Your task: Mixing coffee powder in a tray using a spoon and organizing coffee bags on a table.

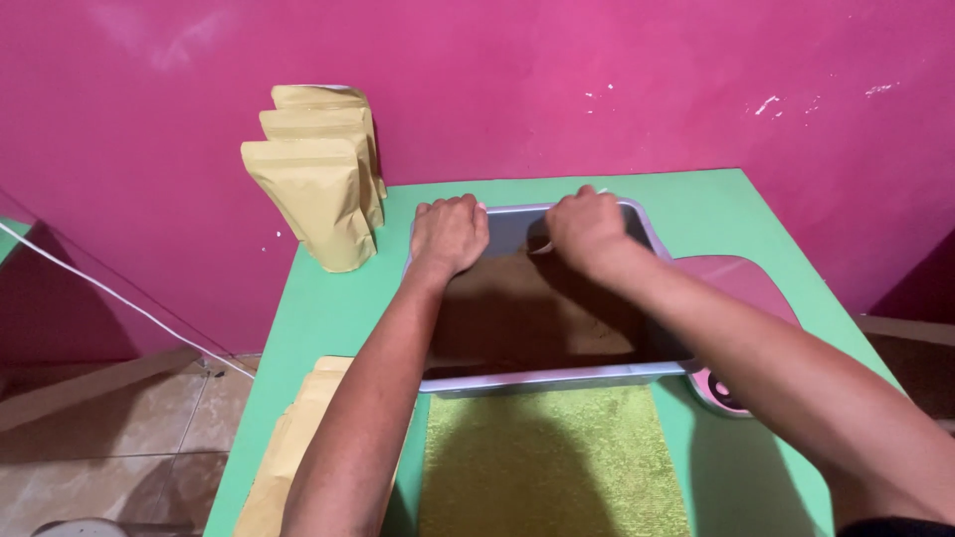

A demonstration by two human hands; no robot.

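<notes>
Single head-worn view, looking steeply down and forward from close above the green table, facing the pink wall, forearms entering from below

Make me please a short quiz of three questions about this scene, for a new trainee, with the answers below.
1. True or false: the left hand grips the far rim of the metal tray.
2. How many tan pouches stand upright at the far left corner of the green table? A) one B) three C) five
3. What lies on the table just in front of the tray, nearest the person?

Key:
1. True. It is closed over the far rim.
2. B. Three stand in a row.
3. A yellow-green cloth. The right hand holds a pale tool over the brown powder.
</notes>
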